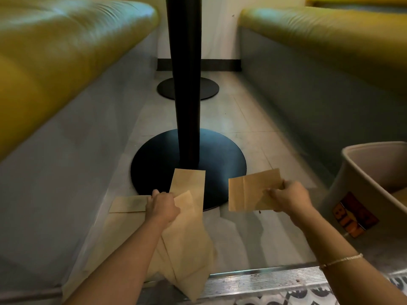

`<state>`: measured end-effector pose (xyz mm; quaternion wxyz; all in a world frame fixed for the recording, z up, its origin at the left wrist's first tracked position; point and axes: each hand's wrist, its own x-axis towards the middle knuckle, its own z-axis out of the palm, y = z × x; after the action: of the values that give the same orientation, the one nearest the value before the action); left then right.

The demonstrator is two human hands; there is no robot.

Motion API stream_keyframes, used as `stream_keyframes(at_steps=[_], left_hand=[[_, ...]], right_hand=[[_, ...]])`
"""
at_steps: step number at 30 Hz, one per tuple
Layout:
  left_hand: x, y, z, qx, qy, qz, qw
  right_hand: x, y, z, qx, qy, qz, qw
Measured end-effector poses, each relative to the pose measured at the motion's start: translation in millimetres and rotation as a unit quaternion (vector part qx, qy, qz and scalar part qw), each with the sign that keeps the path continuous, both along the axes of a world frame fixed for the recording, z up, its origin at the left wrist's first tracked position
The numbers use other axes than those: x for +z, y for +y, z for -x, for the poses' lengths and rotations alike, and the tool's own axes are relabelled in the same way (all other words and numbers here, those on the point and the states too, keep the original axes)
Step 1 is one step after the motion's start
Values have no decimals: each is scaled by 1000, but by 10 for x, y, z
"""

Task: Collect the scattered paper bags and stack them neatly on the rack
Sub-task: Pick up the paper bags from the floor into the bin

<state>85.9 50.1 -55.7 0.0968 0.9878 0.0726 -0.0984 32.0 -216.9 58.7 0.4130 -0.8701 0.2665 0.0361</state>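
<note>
Left hand [163, 208] grips a bunch of paper bags [187, 227], right hand [288, 199] pinches one bag [248, 192]; best merge them squarely before grabbing the floor bag [128, 204] by the seat base.

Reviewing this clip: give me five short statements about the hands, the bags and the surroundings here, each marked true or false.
1. The right hand holds a flat paper bag. True.
2. The left hand is empty. False: it grips several paper bags.
3. A paper bag lies on the floor left of the left hand. True.
4. The table base is white. False: it is black.
5. A bin stands at the right. True.
</note>
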Motion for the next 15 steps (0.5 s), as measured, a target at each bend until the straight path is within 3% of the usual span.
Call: stream_keyframes(at_steps=[3, 7, 12, 15], left_hand=[[339, -86, -25, 41, -36, 104, 993], [945, -329, -85, 32, -137, 224, 964], [1738, -854, 90, 15, -290, 386, 876], [2142, -1231, 267, 20, -354, 452, 819]], right_hand=[[359, -59, 27, 12, -42, 17, 999], [989, -204, 161, -5, -172, 55, 984], [1716, -653, 507, -124, -300, 179, 929], [1986, -1048, 723, -189, -296, 250, 903]])
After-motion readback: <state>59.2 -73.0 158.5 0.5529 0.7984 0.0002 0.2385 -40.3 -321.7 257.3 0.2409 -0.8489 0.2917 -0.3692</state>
